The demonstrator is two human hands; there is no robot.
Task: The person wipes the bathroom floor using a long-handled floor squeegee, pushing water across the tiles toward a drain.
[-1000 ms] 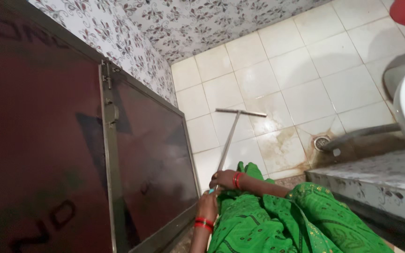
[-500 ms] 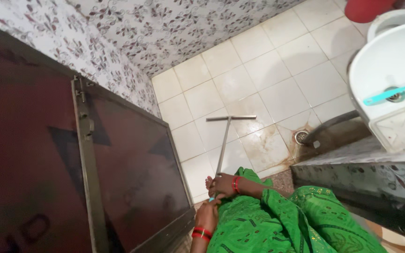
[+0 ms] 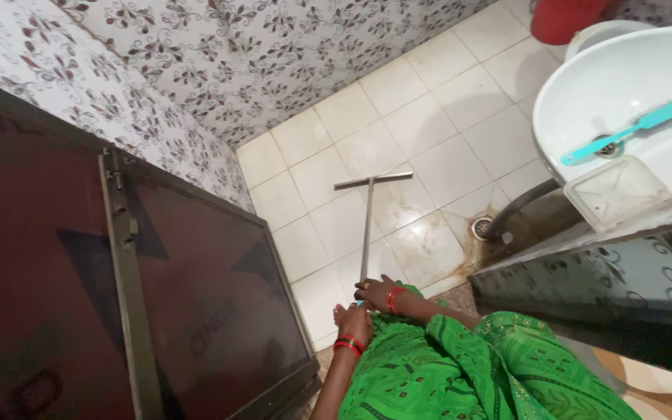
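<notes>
Both hands gripped the floor squeegee (image 3: 367, 222) handle: right hand (image 3: 376, 293) clenched above, left hand (image 3: 353, 323) below. Blade rested on stained tiled floor (image 3: 429, 101) near drain (image 3: 481, 227).

Pale square-tiled floor (image 3: 460, 85), wet and rust-stained near a round floor drain (image 3: 481, 227). Floor wiper (image 3: 367, 225) rests on it, metal blade flat on the tiles, long handle running back. Red bucket (image 3: 565, 17) stands at the far corner.

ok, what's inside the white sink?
In the white sink: a teal brush lying across the drain, and a clear plastic tub at its near edge. The counter hides the rest.
</notes>
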